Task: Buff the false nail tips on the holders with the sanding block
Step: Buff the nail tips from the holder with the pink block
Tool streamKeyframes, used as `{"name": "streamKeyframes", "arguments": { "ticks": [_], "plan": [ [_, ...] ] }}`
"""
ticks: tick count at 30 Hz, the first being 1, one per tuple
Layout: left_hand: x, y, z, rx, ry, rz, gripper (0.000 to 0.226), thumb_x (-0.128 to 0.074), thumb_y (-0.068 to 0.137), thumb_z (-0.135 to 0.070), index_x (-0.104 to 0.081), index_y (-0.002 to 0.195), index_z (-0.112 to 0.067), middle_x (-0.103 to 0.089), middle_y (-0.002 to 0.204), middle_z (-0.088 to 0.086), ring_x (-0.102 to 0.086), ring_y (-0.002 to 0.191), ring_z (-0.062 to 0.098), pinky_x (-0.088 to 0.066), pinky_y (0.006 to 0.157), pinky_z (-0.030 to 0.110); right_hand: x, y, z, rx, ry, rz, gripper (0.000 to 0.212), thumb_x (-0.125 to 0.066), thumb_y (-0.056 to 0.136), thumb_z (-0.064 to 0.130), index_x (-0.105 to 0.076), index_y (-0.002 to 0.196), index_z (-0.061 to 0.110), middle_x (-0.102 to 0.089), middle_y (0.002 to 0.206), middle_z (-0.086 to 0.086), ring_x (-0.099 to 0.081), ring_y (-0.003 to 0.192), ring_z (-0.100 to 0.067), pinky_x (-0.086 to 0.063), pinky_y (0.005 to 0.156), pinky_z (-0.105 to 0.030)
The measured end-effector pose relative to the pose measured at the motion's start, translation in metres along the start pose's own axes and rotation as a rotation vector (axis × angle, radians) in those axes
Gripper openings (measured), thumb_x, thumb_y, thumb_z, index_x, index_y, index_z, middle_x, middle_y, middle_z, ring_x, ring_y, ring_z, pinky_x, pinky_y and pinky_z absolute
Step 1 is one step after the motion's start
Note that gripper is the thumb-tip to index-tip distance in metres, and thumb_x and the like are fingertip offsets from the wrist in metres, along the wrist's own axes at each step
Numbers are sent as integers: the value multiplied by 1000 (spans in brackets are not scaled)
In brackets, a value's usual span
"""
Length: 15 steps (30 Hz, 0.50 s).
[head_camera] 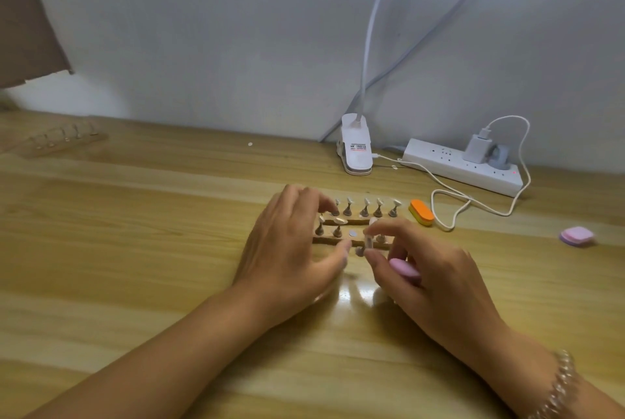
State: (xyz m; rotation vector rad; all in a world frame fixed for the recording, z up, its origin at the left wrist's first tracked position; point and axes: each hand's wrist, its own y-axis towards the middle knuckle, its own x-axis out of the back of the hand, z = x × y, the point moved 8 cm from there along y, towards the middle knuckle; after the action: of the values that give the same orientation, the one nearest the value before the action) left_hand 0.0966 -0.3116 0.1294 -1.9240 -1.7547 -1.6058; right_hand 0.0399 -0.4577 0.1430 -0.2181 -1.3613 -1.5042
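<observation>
The wooden table [135,232] carries a white power strip [463,166] and a lamp clamp [355,151], both well beyond the grip. The left hand [291,249] grasps the two holder racks [358,222], thumb at the near edge and fingers curled over the far row. The right hand [433,273] pinches one loose nail holder [368,243], roughly upright. Its curled fingers also clasp the pink sanding block [404,268] just behind the pinch, long axis slanting from far-left to near-right. An orange block [421,212] lies beyond the pinch, to the right.

Two rows of small grey holders [364,208] stand on clear strips [358,222], each topped with a pale false nail tip [340,221]. One front holder [368,243] seems lifted and tilted. The pink sanding block [404,268] sits tucked in the right hand [436,270].
</observation>
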Motion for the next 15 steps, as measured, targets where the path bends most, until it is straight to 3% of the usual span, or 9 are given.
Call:
{"name": "streamKeyframes", "arguments": {
  "ticks": [4,7,10,13,15],
  "plan": [
    [-12,-7,-22,-188,-102,120,25,-62,84,-39,-60,105,-27,-54,97,-20,-46,83,-1,-42,72,20,3,0,4,27,51,-24,23,-59,90,36,-63,109,24,-51,64,14,-45,50,-8,-45,44,-35],
    [-17,-4,-16,-130,-319,198,14,-61,89,-33,-65,101,-26,-59,88,-23,-56,71,7,-43,62,24,1,0,6,45,55,3,24,-57,91,39,-60,110,24,-49,64,15,-45,50,-6,-43,44,-33],
    [-23,-4,-9,-67,-434,249,7,-64,90,-30,-67,95,-27,-63,81,-22,-60,63,10,-47,58,28,-4,-1,3,14,33,41,26,-42,96,47,-49,113,29,-52,64,14,-50,50,-6,-45,47,-34],
    [-30,-5,-7,-34,-459,310,5,-65,88,-32,-69,90,-29,-64,76,-21,-55,56,4,-41,56,25,-6,-4,-10,-143,193,48,28,-31,94,54,-35,108,30,-59,80,9,-60,65,-13,-49,62,-42],
    [-32,-4,-5,-10,-483,329,9,-65,86,-34,-71,89,-28,-66,71,-13,-51,52,3,-38,55,24,-7,-6,-13,-189,237,61,26,-33,90,50,-30,102,26,-52,91,15,-58,77,-13,-47,67,-35]
  ]
}}
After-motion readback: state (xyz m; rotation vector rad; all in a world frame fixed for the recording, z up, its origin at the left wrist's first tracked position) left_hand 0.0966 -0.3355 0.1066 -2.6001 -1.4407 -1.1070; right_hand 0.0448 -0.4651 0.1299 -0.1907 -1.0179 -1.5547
